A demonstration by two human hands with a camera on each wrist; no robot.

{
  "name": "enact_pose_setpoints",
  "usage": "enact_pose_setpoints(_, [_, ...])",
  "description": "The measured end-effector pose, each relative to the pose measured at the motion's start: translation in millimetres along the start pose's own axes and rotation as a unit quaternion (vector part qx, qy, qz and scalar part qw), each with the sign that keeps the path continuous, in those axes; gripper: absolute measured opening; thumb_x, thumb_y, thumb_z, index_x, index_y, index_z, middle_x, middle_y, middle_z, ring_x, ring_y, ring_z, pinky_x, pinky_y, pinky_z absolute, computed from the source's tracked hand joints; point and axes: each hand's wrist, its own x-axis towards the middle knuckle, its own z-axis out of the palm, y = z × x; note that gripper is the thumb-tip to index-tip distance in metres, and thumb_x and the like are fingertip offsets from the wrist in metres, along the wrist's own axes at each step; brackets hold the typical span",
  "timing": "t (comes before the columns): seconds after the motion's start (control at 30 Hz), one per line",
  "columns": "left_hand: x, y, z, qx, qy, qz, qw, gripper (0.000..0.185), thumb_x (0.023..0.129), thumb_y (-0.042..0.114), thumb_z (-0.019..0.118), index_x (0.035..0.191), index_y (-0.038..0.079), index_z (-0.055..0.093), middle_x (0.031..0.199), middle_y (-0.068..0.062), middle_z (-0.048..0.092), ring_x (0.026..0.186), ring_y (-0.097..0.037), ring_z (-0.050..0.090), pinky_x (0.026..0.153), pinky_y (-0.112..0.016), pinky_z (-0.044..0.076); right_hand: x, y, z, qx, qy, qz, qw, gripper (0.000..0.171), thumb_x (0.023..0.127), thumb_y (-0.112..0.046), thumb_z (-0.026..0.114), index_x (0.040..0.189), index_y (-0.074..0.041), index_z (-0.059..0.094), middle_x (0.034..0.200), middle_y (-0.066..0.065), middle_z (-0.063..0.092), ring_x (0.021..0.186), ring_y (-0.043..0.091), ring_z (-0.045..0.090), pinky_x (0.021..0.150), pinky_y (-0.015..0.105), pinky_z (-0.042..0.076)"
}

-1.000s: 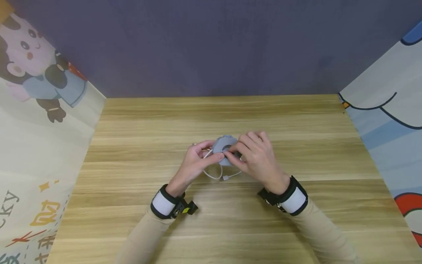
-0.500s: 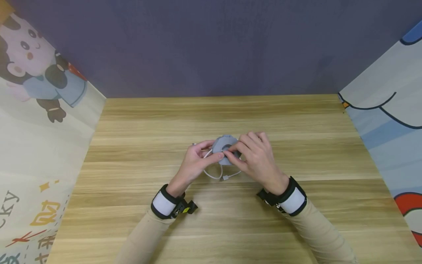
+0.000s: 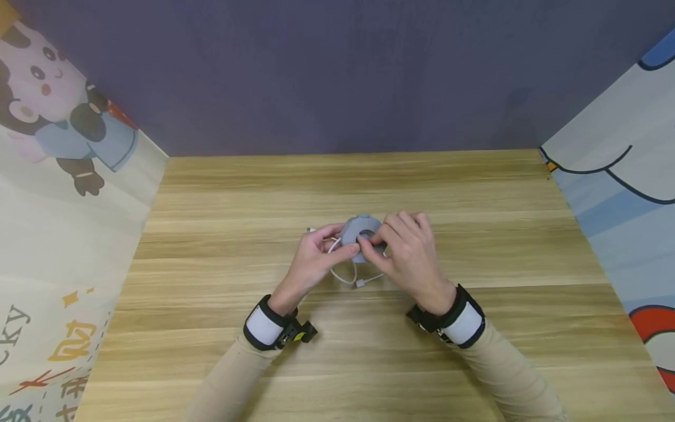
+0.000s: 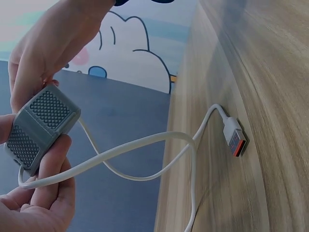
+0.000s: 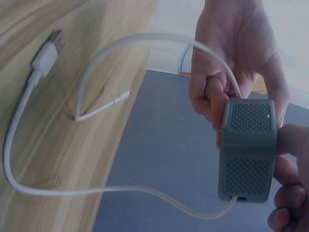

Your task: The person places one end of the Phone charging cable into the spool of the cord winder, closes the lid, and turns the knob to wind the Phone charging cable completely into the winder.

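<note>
head view shows my left hand [image 3: 316, 258] and right hand [image 3: 408, 252] both gripping the grey winder box [image 3: 362, 237] between them. white cable [image 3: 345, 278] hangs below. next, i think, wind slowly.

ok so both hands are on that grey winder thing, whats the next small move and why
Probably wind in another turn of the loose white cable. Both the left hand and the right hand hold the grey round cable winder above the wooden table, while a loop of cable and its USB plug lie slack on the wood.
</note>
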Motion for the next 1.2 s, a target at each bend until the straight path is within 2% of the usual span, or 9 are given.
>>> enact_pose_setpoints(0.33, [0.5, -3.7, 3.9, -0.007, 0.004, 0.036, 0.9993, 0.048, 0.093, 0.002, 0.071, 0.137, -0.009, 0.058, 0.112, -0.027, 0.073, 0.087, -0.010, 0.075, 0.083, -0.031, 0.062, -1.3, -11.1, 4.1, 0.050, 0.023, 0.079, 0.995, 0.028, 0.091, -0.018, 0.070, 0.067, -0.007, 0.059, 0.065, 0.002, 0.056, 0.061, 0.021, 0.049, 0.068, 0.042, 0.032])
enact_pose_setpoints(0.5, [-0.3, -4.1, 6.3, -0.007, 0.013, 0.036, 0.9993, 0.050, 0.092, 0.003, 0.071, 0.139, -0.008, 0.057, 0.106, -0.027, 0.074, 0.085, -0.010, 0.074, 0.081, -0.029, 0.061, -1.9, -15.0, 6.5, 0.061, 0.040, 0.110, 0.991, 0.029, 0.092, -0.017, 0.067, 0.065, -0.008, 0.059, 0.062, 0.002, 0.056, 0.059, 0.020, 0.049, 0.070, 0.043, 0.031])
enact_pose_setpoints(0.63, [-1.0, -4.9, 7.8, -0.016, 0.016, 0.030, 0.9993, 0.051, 0.092, 0.002, 0.071, 0.140, -0.008, 0.056, 0.111, -0.028, 0.073, 0.090, -0.012, 0.074, 0.084, -0.030, 0.061, -2.7, -16.3, 8.0, 0.067, 0.045, 0.122, 0.989, 0.030, 0.092, -0.017, 0.067, 0.064, -0.010, 0.058, 0.061, 0.001, 0.054, 0.058, 0.020, 0.049, 0.070, 0.044, 0.030])
enact_pose_setpoints(0.77, [-1.6, -5.6, 8.4, -0.021, 0.018, 0.026, 0.9993, 0.050, 0.092, 0.002, 0.071, 0.139, -0.008, 0.056, 0.121, -0.029, 0.070, 0.097, -0.019, 0.075, 0.086, -0.033, 0.062, -2.6, -13.7, 7.9, 0.069, 0.035, 0.109, 0.991, 0.031, 0.092, -0.018, 0.066, 0.063, -0.010, 0.058, 0.062, 0.001, 0.055, 0.060, 0.021, 0.049, 0.070, 0.043, 0.032])
enact_pose_setpoints(0.93, [-2.6, -5.4, 7.1, -0.014, 0.026, 0.010, 0.9995, 0.050, 0.092, 0.004, 0.071, 0.139, -0.007, 0.057, 0.124, -0.027, 0.069, 0.100, -0.026, 0.074, 0.086, -0.033, 0.062, -1.7, -4.2, 3.7, 0.064, 0.013, 0.059, 0.996, 0.034, 0.097, -0.023, 0.063, 0.066, -0.009, 0.062, 0.067, 0.001, 0.057, 0.064, 0.021, 0.050, 0.068, 0.039, 0.033])
enact_pose_setpoints(1.07, [-2.9, -3.3, 5.6, -0.011, 0.029, -0.003, 0.9995, 0.051, 0.092, 0.005, 0.071, 0.139, -0.007, 0.057, 0.123, -0.027, 0.070, 0.100, -0.026, 0.074, 0.086, -0.034, 0.062, -0.7, 4.5, -1.5, 0.068, -0.006, 0.014, 0.998, 0.036, 0.104, -0.031, 0.058, 0.079, -0.007, 0.067, 0.076, 0.004, 0.059, 0.071, 0.022, 0.053, 0.067, 0.037, 0.035])
enact_pose_setpoints(1.2, [-2.1, -2.3, 4.4, -0.009, 0.028, -0.009, 0.9995, 0.052, 0.092, 0.007, 0.072, 0.139, -0.006, 0.057, 0.122, -0.027, 0.070, 0.098, -0.022, 0.074, 0.087, -0.033, 0.061, 0.6, 11.4, -6.1, 0.077, -0.031, -0.026, 0.996, 0.031, 0.105, -0.033, 0.058, 0.095, -0.007, 0.071, 0.086, 0.005, 0.064, 0.078, 0.023, 0.057, 0.070, 0.037, 0.037])
